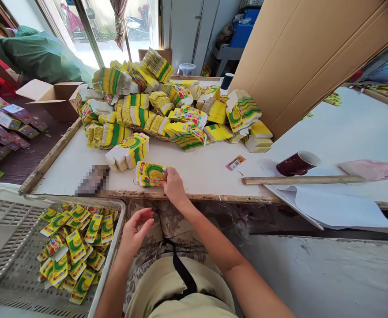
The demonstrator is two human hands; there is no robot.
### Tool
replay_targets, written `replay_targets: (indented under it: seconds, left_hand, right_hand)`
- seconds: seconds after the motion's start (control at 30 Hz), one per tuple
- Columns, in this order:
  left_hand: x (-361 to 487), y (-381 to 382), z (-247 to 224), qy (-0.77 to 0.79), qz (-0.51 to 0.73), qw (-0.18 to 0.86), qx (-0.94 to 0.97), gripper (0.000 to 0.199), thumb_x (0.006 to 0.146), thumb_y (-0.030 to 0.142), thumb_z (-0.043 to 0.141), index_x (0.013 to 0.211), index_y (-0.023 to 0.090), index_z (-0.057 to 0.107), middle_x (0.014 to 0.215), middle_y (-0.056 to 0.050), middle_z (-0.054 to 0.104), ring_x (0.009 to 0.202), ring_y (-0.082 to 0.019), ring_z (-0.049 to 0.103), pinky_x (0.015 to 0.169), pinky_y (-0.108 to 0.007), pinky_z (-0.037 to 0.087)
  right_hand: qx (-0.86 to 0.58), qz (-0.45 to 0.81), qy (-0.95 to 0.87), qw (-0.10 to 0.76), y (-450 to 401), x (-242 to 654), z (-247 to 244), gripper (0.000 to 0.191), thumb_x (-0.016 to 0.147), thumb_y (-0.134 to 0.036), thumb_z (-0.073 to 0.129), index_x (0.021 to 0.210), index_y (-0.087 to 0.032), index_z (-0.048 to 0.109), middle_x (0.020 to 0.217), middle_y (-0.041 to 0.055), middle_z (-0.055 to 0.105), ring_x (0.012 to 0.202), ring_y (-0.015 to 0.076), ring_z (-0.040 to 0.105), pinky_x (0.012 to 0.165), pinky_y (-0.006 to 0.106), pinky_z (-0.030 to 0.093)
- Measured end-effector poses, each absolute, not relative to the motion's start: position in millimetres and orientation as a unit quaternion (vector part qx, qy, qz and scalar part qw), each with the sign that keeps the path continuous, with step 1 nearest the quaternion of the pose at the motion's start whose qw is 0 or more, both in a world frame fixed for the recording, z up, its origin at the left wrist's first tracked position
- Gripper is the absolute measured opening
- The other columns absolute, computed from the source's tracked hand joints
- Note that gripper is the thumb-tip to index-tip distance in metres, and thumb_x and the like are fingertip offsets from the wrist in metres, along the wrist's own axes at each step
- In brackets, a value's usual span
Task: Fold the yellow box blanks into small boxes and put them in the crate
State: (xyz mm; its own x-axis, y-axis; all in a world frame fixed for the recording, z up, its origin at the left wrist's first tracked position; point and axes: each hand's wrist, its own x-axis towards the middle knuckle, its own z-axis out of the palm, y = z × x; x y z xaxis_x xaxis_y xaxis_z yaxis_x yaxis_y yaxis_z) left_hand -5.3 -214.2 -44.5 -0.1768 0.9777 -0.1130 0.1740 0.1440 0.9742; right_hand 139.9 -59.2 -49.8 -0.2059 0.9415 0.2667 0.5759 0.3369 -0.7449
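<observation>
My right hand (174, 185) is closed on the right end of a yellow and green printed carton (150, 174), which lies at the table's front edge; whether it is one flat carton or a small stack I cannot tell. My left hand (138, 227) hovers in front of the edge, fingers apart and holding nothing, beside a white plastic basket (122, 212). Inside the basket lie several small yellow and green boxes (76, 245). Just behind the held carton is a bundle of the same cartons (129, 152), its white flaps facing left.
Bundles of flat cartons (134, 115) are heaped along the back of the white table (220, 165). A brown mug (298, 162), a wooden stick (299, 180) and a small red packet (235, 162) lie to the right. A tall cardboard sheet (299, 57) leans behind them. An open box (56, 99) stands left.
</observation>
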Motion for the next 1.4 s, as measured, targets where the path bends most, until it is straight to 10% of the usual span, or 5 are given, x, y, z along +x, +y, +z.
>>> replay_targets:
  seconds: [0.33, 0.53, 0.8, 0.97, 1.4]
  left_hand:
    - [10.8, -182.9, -45.4, 0.476, 0.7, 0.465, 0.259, 0.045, 0.078, 0.052, 0.07, 0.114, 0.026, 0.065, 0.118, -0.009, 0.07, 0.111, -0.026, 0.066, 0.091, -0.04, 0.055]
    - [11.3, -176.0, -18.7, 0.393, 0.803, 0.418, 0.162, 0.029, 0.079, 0.051, 0.063, 0.086, 0.023, 0.063, 0.076, 0.001, 0.061, 0.075, -0.016, 0.062, 0.078, -0.031, 0.055]
    - [16.8, -190.9, -22.5, 0.459, 0.774, 0.37, 0.233, 0.069, 0.067, 0.088, 0.051, 0.094, 0.026, 0.065, 0.091, -0.003, 0.065, 0.091, -0.022, 0.064, 0.08, -0.031, 0.054]
    - [18.0, -199.3, -37.3, 0.496, 0.748, 0.369, 0.242, 0.045, 0.079, 0.057, 0.069, 0.113, 0.027, 0.068, 0.113, -0.005, 0.07, 0.108, -0.021, 0.065, 0.095, -0.032, 0.051]
    - [8.4, -197.1, -49.1, 0.537, 0.77, 0.308, 0.156, 0.032, 0.062, 0.041, 0.087, 0.066, 0.019, 0.064, 0.066, 0.006, 0.069, 0.059, -0.008, 0.063, 0.064, -0.021, 0.052]
  right_hand:
    - [-0.339, 0.507, -0.683, 0.402, -118.9, 142.0, -25.7, 0.04, 0.08, -0.015, 0.065, 0.114, -0.023, 0.046, 0.087, -0.0018, 0.061, 0.068, 0.0126, 0.059, 0.066, 0.025, 0.051]
    - [-0.289, 0.524, -0.701, 0.387, -169.2, 129.0, -25.7, 0.044, 0.081, -0.021, 0.07, 0.12, -0.02, 0.049, 0.098, 0.0041, 0.064, 0.089, 0.0181, 0.062, 0.082, 0.032, 0.051]
    - [-0.296, 0.636, -0.608, 0.371, -157.7, 126.4, -26.7, 0.047, 0.069, -0.032, 0.082, 0.11, -0.02, 0.062, 0.096, 0.0005, 0.066, 0.085, 0.0156, 0.061, 0.076, 0.027, 0.048]
    - [-0.273, 0.717, -0.502, 0.399, -146.4, 132.6, -26.8, 0.044, 0.066, -0.043, 0.083, 0.097, -0.019, 0.064, 0.094, 0.0009, 0.068, 0.084, 0.0155, 0.062, 0.077, 0.028, 0.049]
    - [-0.357, 0.673, -0.497, 0.416, -150.0, 118.8, -33.5, 0.034, 0.071, -0.05, 0.077, 0.07, -0.018, 0.065, 0.061, -0.0033, 0.058, 0.055, 0.0104, 0.048, 0.055, 0.023, 0.041]
